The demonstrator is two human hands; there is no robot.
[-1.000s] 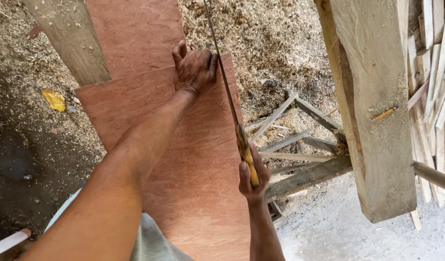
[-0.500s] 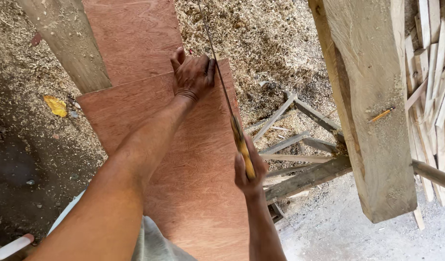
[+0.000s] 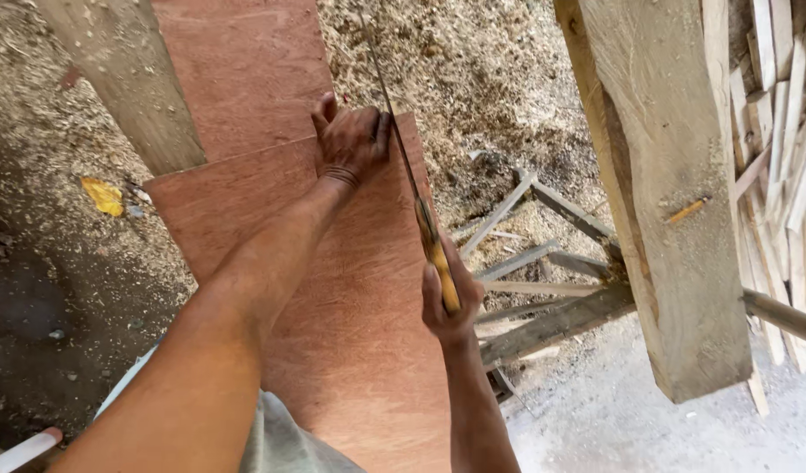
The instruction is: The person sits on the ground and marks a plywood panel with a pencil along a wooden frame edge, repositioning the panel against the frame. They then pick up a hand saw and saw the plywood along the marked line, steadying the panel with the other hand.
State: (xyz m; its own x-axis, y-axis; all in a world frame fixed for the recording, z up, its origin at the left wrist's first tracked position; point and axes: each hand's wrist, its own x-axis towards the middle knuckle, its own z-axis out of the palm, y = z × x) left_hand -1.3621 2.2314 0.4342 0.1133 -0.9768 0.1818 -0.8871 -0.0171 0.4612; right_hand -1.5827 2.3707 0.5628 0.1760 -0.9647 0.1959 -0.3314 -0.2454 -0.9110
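- Head view, looking straight down: a hand saw (image 3: 412,188) is working along the right-hand edge of a reddish-brown plywood sheet (image 3: 333,289).
- Right hand (image 3: 448,298) is wrapped tight around the saw's yellow-and-brown wooden handle, fingers curled closed, thumb lying up along the grip.
- Left hand (image 3: 350,140) lies flat on the sheet at its far edge, fingers spread and pressed down, right beside the blade, steadying the board.
- Blade is seen edge-on, a thin dark line running from the handle up past the left hand and on over the sawdust (image 3: 473,79).
- Progress, as I judge it: the cut looks under way, with the blade hugging the sheet's right edge. How deep the kerf runs I cannot tell, since the blade hides the line.
- No loose offcut shows next to the blade, so the strip seems not yet freed.
- Plywood itself looks smooth, even in colour, with fine grain; a second sheet of the same red tone lies beneath it, reaching further up.
- Thick sawdust covers the ground above and to the left.
- Off to the right stands a heavy rough timber post (image 3: 657,193), with grey wooden slats (image 3: 543,263) lying crossed near its foot.
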